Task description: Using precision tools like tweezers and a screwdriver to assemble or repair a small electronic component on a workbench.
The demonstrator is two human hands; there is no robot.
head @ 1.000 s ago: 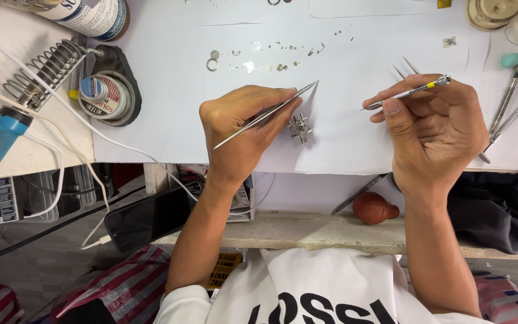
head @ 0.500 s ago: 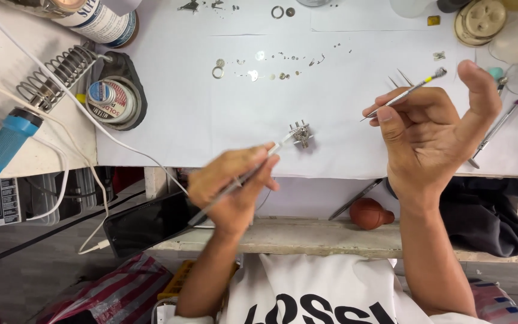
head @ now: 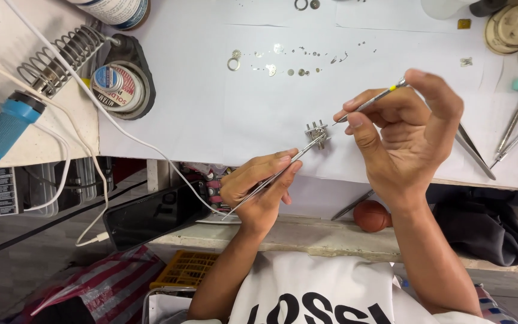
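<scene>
My left hand (head: 259,189) pinches thin steel tweezers (head: 271,179), their tips touching a small metal holder (head: 316,132) that stands on the white paper (head: 223,108) near the table's front edge. My right hand (head: 406,141) grips a slim metal tool with a yellow band (head: 372,100); its point meets the holder from the right. A row of tiny metal parts (head: 289,63) lies farther back on the paper.
A blue-handled soldering iron (head: 4,135) rests in a coil stand (head: 61,57) at the left, beside a round tin (head: 115,84). Small screwdrivers (head: 514,129) lie at the right. A phone (head: 151,213) on a white cable sits below the table's edge.
Both hands have closed in on the metal holder. The tweezers' tips and the right hand's tool now meet it; the view has moved closer.
</scene>
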